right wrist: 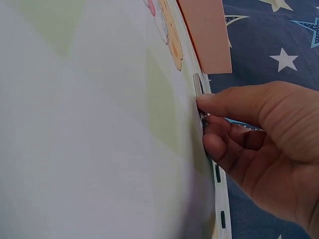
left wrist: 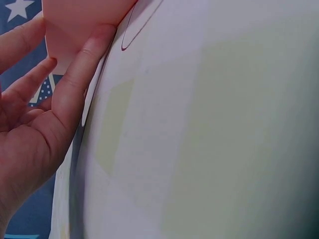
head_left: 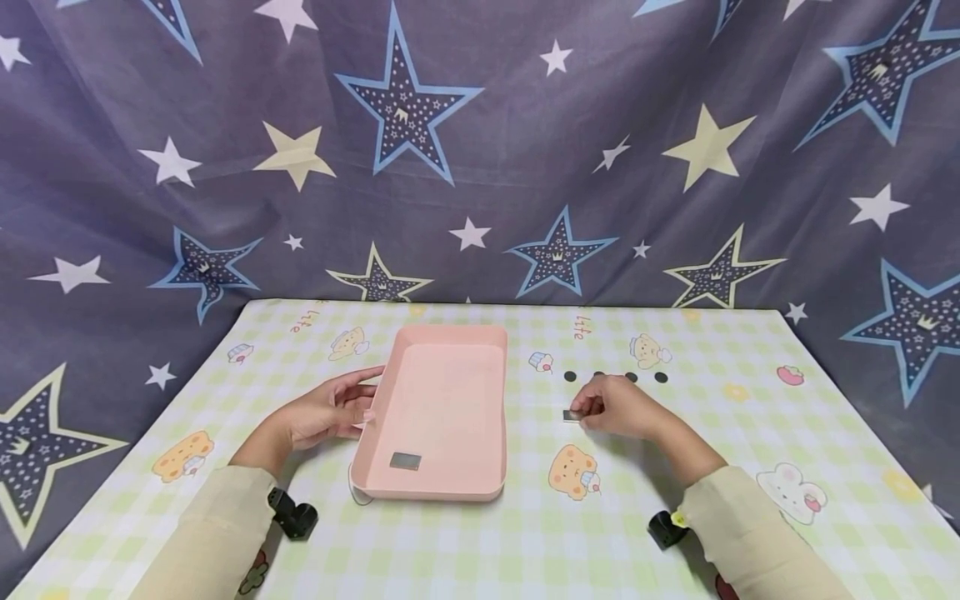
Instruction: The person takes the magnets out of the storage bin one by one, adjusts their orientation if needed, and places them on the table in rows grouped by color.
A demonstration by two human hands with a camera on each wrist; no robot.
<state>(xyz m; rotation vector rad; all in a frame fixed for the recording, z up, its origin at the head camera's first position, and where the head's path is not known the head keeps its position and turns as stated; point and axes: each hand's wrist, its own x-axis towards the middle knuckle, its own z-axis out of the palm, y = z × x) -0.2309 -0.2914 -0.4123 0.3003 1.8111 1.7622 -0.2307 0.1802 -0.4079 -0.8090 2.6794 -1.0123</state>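
Observation:
My left hand (head_left: 330,410) rests against the outer left wall of a pink rectangular tray (head_left: 450,492). In the left wrist view, its thumb and extended fingers (left wrist: 75,82) touch the tray's side. Inside the tray, near its front left, lies a small flat grey rectangular piece (head_left: 405,461). To the right of the tray, my right hand (head_left: 621,407) pinches a similar small grey rectangular piece (head_left: 571,416) between thumb and fingertips. In the right wrist view this piece (right wrist: 197,85) is seen edge-on at table level, partly covered by the fingers.
Several small black discs (head_left: 661,377) lie in a row behind my right hand, some partly hidden by it. A thin loop of string (head_left: 360,500) lies by the tray's front left corner. A checked cloth (head_left: 480,554) covers the table, and a star-patterned curtain (head_left: 480,158) hangs behind.

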